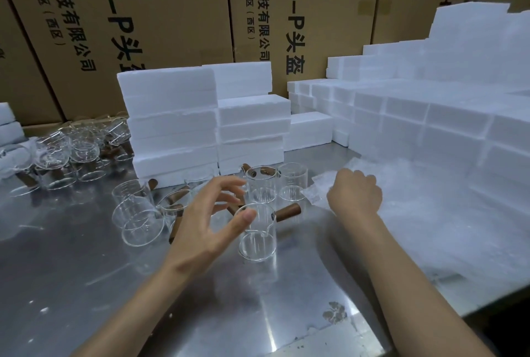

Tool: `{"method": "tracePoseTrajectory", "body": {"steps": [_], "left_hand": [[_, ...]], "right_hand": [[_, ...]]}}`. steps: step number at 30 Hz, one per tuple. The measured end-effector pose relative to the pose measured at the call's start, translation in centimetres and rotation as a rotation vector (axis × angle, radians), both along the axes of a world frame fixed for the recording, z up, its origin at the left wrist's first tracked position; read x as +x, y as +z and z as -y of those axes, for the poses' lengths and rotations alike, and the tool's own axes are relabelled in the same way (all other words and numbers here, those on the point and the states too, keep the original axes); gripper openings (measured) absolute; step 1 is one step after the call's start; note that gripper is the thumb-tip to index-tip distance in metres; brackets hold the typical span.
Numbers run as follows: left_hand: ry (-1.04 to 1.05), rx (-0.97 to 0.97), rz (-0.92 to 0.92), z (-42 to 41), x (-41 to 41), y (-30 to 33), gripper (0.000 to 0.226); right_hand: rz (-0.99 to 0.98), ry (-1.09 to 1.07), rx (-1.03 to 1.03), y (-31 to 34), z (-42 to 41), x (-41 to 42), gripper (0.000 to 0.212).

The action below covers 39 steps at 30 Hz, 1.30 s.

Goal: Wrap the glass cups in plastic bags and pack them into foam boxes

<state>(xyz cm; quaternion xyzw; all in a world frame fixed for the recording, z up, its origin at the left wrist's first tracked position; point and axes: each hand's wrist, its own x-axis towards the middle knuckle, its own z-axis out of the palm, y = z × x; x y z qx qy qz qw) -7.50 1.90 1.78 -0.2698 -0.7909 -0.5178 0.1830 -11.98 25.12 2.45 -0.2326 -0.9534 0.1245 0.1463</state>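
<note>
1. Across the lower view: reflective metal bench [86, 285], scuffed, dotted with white foam crumbs.
2. Behind it: wall of brown cardboard cartons [160, 12] printed with large black characters.
3. Centre back on the bench: two stacks of white foam boxes [172, 127]; more foam boxes stepped up at the right [430, 115], cut off by the frame edge.
4. Far left: cluster of glass cups [68, 150], crowded and overlapping, count unclear; another bit of foam cropped at the left edge.
5. Mid-bench: more glass cups with brown wooden handles, some lying on their sides [137, 219], some upright just before the foam stacks [261, 184].
6. Nearest upright glass cup [258, 233] with spout and brown handle, just right of the left hand [209, 221].
7. Left hand hovering, fingers spread and loosely curved, holding nothing; thumb tip overlapping the cup's rim in view, contact not clear.
8. Right hand [355, 193] knuckles up, fingers curled under and pinching the edge of a clear plastic bag [318, 187]; fingertips hidden.
9. Right side of the bench: hazy heap of clear plastic bags [436, 213], single bags impossible to separate, blending into the foam behind.
</note>
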Motion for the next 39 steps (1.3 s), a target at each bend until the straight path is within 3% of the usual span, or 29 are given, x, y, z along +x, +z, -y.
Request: {"method": "tracePoseTrajectory", "body": {"steps": [3,10,14,18,22,26,30,32,36,39], "left_hand": [[-0.003,0.004,-0.001,0.0,0.0,0.1,0.049],[-0.003,0.019,-0.025,0.1,0.0,0.2,0.046],[0.013,0.039,-0.018,0.1,-0.2,0.2,0.046],[0.031,0.016,-0.039,0.1,-0.4,0.1,0.052],[0.048,0.017,-0.079,-0.2,-0.4,0.0,0.048],[-0.040,0.203,-0.031,-0.5,-0.9,0.5,0.024],[-0.059,0.446,0.082,0.2,-1.2,1.5,0.024],[-0.097,0.557,0.191,0.9,-1.4,2.1,0.028],[-0.131,0.762,0.319,2.4,-1.7,3.1,0.029],[-0.060,0.848,0.322,2.9,-2.0,3.1,0.025]], "right_hand": [[-0.183,-0.009,-0.060,0.4,-0.5,0.0,0.016],[-0.627,0.001,-0.025,1.9,-0.5,0.4,0.019],[-1.059,0.288,0.010,2.9,2.0,1.3,0.015],[-1.244,0.582,0.207,2.8,5.8,2.4,0.006],[-1.164,0.863,0.204,1.7,8.2,3.1,0.010],[-1.043,0.901,0.071,1.2,8.2,3.0,0.029],[-0.972,0.748,-0.348,1.5,7.1,2.1,0.029],[-0.894,0.613,-0.595,1.7,6.1,1.5,0.038],[-0.510,0.542,-1.107,2.0,4.0,0.6,0.064],[-0.350,0.684,-1.296,1.9,3.7,0.2,0.040]]}}
